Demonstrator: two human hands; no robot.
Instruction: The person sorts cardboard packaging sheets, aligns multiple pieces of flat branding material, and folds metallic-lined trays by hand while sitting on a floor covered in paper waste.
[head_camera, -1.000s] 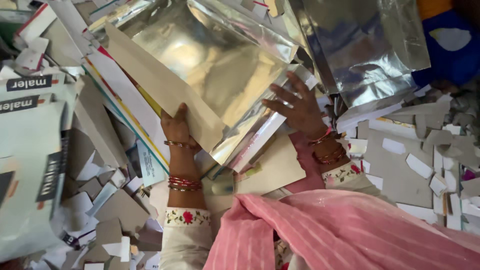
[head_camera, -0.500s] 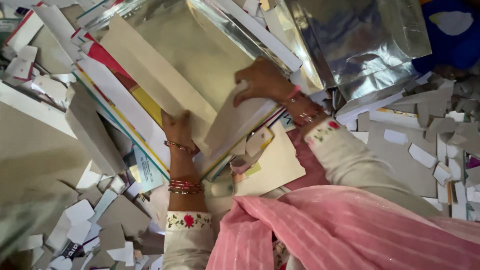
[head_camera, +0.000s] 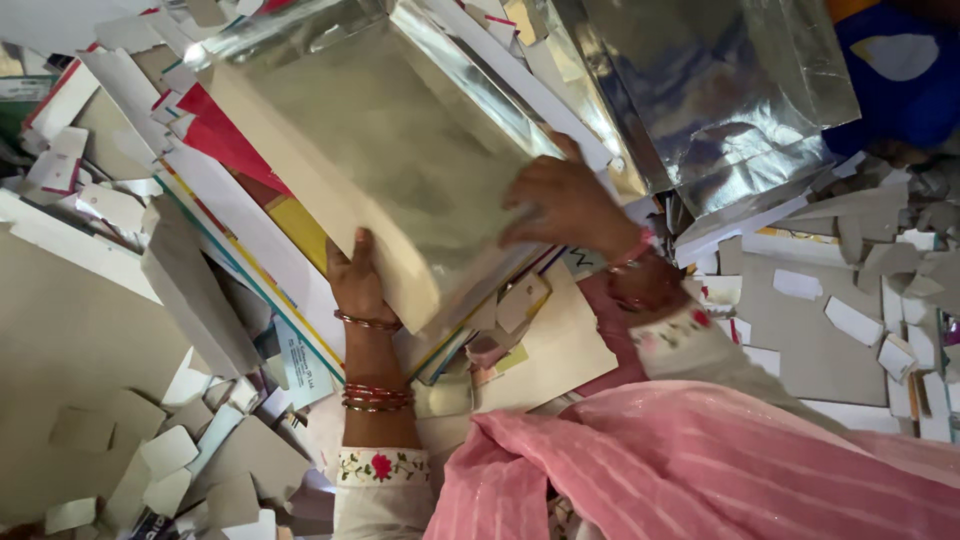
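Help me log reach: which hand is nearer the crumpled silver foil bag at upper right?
Right hand, just left of the foil bag; the left hand is farther left.
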